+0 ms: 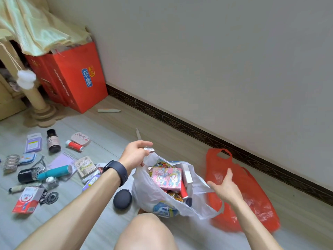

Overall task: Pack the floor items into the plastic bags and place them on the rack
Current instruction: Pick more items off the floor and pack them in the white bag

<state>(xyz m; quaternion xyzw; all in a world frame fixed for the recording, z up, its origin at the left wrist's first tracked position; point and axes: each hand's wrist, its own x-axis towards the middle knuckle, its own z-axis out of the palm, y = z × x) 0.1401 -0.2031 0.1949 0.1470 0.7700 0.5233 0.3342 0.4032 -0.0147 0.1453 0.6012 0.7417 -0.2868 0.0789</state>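
head view: the left hand [136,156] pinched a small silvery packet [149,149] just above the left rim of the white plastic bag [153,197], whose mouth gaped upward between the two hands. the right hand [225,188] lay at the bag's right rim, fingers spread and straight, gripping nothing. the drop looked short: down and rightward into the mouth. the unpacked floor items [54,172] lay to the left, nearer the left hand. the red plastic bag [252,199] lay flat on the right.

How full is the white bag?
Partly full: a pink box and other packets show inside the white bag, its mouth open.
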